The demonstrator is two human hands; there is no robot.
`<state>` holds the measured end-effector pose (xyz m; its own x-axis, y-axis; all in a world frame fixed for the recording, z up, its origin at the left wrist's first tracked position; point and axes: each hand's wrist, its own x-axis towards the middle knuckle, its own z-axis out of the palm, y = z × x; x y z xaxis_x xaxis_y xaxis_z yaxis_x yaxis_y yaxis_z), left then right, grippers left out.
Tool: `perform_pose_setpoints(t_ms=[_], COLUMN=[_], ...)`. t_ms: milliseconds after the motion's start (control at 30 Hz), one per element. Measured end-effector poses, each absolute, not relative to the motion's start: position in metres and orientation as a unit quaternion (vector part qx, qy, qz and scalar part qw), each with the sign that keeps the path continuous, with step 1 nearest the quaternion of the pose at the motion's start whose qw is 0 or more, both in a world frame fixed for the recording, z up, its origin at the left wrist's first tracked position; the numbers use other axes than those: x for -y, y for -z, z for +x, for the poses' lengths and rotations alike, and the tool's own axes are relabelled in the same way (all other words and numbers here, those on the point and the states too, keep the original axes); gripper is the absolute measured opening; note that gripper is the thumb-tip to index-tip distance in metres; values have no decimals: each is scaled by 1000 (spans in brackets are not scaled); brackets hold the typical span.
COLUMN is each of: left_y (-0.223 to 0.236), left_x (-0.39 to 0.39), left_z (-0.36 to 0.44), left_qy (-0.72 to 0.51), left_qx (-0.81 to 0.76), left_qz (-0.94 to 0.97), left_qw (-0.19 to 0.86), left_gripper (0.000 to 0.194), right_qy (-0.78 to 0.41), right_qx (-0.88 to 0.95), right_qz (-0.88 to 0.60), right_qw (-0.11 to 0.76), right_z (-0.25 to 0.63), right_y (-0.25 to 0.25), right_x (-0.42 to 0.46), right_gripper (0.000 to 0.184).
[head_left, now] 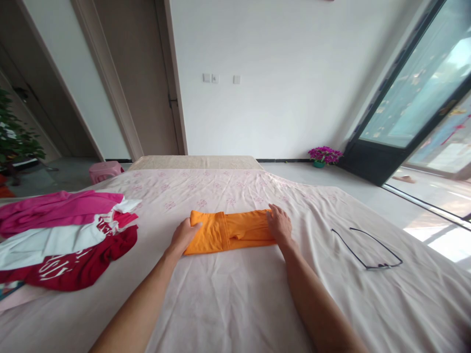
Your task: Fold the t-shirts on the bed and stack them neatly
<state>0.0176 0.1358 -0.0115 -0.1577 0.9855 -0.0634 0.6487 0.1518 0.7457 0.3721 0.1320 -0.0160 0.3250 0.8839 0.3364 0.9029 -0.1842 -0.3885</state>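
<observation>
A folded orange garment (211, 233) lies as a flat strip on the sheet-covered bed, with a seam crossing it near the middle. At its left end my left hand (184, 236) is closed on the edge, thumb on top and the other fingers largely hidden. Over the opposite end is my right hand (280, 224), its fingers bent round the cloth; their tips are partly out of sight. The cloth rests on the sheet between both hands.
Left on the patterned sheet (228, 304) is a loose pile of clothes: a magenta garment (62, 208), a white one (55, 242) and a dark red one (88, 267). Black-framed glasses (382, 266) lie to the right. Beyond stand a pink stool (106, 171) and potted purple flowers (325, 155).
</observation>
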Motion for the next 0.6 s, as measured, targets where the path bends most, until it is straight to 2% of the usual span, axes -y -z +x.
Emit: perform_pose_setpoints(t_ms=[133, 233, 300, 367, 467, 533, 600], left_y=[6, 4, 6, 10, 13, 13, 14], left_x=[-131, -133, -136, -138, -134, -129, -124], left_z=[6, -35, -70, -100, -114, -100, -75], left_qy=[-356, -390, -381, -319, -218, -207, -222], left_qx=[-683, -676, -680, -705, -749, -729, -671], left_qz=[549, 523, 519, 542, 602, 652, 706], left_qw=[325, 343, 351, 328, 167, 28, -51], left_gripper=[26, 27, 29, 32, 43, 49, 50], right_qy=[-62, -93, -95, -82, -52, -40, -33], right_qx=[528, 523, 534, 546, 563, 574, 582], right_qz=[-793, -784, -783, -789, -797, -795, -792], right_qw=[298, 321, 306, 269, 212, 191, 181], right_z=[402, 415, 418, 416, 411, 408, 407], right_y=[24, 32, 36, 39, 41, 41, 41], right_x=[-137, -139, -141, -141, -140, -139, -137], right_gripper=[50, 51, 51, 51, 49, 47, 46])
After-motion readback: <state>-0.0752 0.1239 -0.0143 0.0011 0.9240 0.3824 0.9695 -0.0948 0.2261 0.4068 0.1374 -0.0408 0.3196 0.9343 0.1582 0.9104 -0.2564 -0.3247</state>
